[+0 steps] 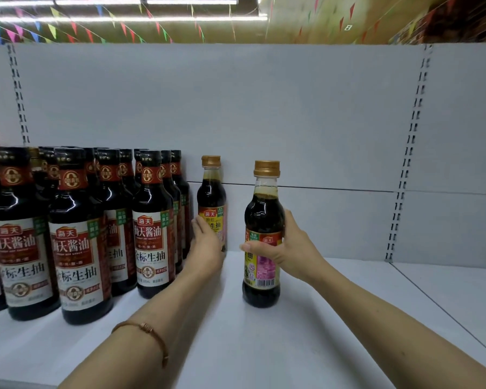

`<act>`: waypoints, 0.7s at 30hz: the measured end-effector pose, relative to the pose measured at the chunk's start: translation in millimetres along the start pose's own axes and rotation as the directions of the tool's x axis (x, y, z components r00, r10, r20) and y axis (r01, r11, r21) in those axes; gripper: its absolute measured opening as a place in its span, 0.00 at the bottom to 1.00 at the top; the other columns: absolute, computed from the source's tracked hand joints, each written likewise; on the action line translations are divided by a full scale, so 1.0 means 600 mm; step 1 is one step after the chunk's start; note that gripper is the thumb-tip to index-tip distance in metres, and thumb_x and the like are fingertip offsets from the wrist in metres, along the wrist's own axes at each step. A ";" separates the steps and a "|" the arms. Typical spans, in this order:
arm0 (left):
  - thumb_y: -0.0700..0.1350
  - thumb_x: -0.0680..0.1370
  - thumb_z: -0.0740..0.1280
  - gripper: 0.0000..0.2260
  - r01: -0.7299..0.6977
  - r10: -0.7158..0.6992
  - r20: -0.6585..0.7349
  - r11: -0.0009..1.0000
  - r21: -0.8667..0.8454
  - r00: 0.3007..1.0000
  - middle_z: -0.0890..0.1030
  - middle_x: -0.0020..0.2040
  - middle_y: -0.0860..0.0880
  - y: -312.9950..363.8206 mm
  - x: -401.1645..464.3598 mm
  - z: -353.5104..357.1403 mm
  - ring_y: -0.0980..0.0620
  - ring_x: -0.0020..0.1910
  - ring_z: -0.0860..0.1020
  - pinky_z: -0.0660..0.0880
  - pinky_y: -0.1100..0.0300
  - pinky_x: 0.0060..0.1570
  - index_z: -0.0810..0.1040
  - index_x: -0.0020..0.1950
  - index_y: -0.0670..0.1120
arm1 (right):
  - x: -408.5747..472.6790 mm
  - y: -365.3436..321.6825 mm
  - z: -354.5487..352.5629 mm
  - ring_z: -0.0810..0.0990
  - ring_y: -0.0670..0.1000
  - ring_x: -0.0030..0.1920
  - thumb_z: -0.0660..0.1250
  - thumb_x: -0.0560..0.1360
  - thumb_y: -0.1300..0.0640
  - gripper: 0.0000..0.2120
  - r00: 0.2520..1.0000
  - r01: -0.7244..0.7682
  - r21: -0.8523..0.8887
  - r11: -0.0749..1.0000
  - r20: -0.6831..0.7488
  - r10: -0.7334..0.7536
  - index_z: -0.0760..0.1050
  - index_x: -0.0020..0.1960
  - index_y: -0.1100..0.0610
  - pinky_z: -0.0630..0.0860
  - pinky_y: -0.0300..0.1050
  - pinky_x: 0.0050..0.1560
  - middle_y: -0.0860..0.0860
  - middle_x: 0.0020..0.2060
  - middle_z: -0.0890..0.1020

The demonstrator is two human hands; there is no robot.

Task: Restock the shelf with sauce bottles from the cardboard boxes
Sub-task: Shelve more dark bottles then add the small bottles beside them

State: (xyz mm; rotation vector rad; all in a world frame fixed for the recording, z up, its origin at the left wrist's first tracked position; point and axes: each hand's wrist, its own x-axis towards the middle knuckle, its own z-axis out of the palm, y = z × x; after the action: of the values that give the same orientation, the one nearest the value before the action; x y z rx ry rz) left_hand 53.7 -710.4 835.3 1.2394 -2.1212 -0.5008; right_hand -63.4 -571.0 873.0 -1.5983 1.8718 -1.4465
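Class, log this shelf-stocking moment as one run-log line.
left hand: holds rear gold-capped bottle | right hand: grips front gold-capped bottle upright on shelf

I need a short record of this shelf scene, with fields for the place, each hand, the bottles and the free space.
place: white shop shelf, white back panel behind
left hand: left hand wraps the lower part of the rear gold-cap bottle, which stands near the back panel
right hand: right hand grips the front gold-cap bottle at its label; the bottle is upright, base at shelf level
stocked goods: dark-cap bottles in rows on the left
free space: bare shelf to the right of the held bottles
wrist: thin bracelet on left arm
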 end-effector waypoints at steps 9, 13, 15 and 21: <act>0.46 0.77 0.69 0.38 -0.359 0.355 0.174 0.933 -0.009 0.918 0.57 0.76 0.48 0.014 -0.155 -0.051 0.51 0.74 0.62 0.65 0.56 0.70 0.48 0.79 0.48 | -0.023 -0.014 0.001 0.78 0.53 0.60 0.78 0.66 0.43 0.40 0.981 -0.165 -0.012 0.986 0.101 0.166 0.60 0.70 0.46 0.79 0.54 0.53 0.47 0.61 0.77; 0.50 0.77 0.67 0.40 -0.499 0.500 0.015 0.862 0.090 0.866 0.52 0.76 0.54 0.010 -0.205 -0.072 0.54 0.73 0.60 0.69 0.59 0.64 0.41 0.79 0.51 | -0.046 -0.021 0.018 0.80 0.52 0.57 0.78 0.67 0.48 0.34 0.988 -0.116 0.043 0.992 0.104 0.111 0.67 0.68 0.49 0.79 0.57 0.58 0.45 0.54 0.79; 0.53 0.77 0.67 0.42 -0.489 0.490 -0.037 0.872 0.034 0.871 0.52 0.76 0.56 0.007 -0.222 -0.080 0.58 0.73 0.58 0.67 0.63 0.65 0.40 0.78 0.51 | -0.058 -0.025 0.042 0.80 0.50 0.58 0.76 0.68 0.47 0.31 0.993 -0.077 0.042 0.996 0.096 0.073 0.69 0.67 0.50 0.79 0.55 0.59 0.46 0.55 0.79; 0.55 0.72 0.72 0.45 -0.398 0.386 -0.099 0.904 -0.155 0.917 0.63 0.68 0.57 -0.026 -0.226 -0.099 0.57 0.61 0.71 0.74 0.58 0.59 0.43 0.78 0.57 | -0.071 -0.015 0.040 0.80 0.48 0.60 0.79 0.64 0.49 0.28 0.924 -0.052 0.077 0.996 0.383 0.019 0.77 0.62 0.47 0.75 0.52 0.64 0.46 0.58 0.81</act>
State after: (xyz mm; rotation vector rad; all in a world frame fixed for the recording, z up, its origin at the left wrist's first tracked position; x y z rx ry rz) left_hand 153.4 -600.4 825.7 0.6944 -2.1448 -0.4439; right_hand -25.7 -545.1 853.9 -1.6536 1.5842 -1.0860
